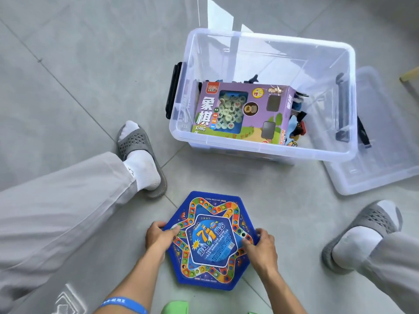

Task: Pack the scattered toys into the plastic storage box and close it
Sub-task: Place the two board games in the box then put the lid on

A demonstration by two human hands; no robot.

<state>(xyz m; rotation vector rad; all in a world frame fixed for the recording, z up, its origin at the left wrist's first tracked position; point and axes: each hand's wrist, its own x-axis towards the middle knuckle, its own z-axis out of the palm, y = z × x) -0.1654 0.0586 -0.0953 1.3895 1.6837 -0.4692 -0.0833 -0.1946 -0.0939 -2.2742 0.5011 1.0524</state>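
A blue hexagonal game board [209, 241] lies low over the grey tiled floor between my legs. My left hand [159, 235] grips its left edge, thumb on top. My right hand [260, 248] grips its right edge the same way. Beyond it stands the clear plastic storage box [349, 91], open, with black latch handles. Inside lies a purple Chinese chess box [243, 114], with small dark and blue toys [298, 123] beside it on the right. The clear lid [381, 159] lies on the floor to the right of the storage box, partly under it.
My two feet in grey slippers [140, 155] [362, 234] flank the game board. A green object [175, 307] peeks in at the bottom edge. A wooden leg [410, 74] shows at the far right.
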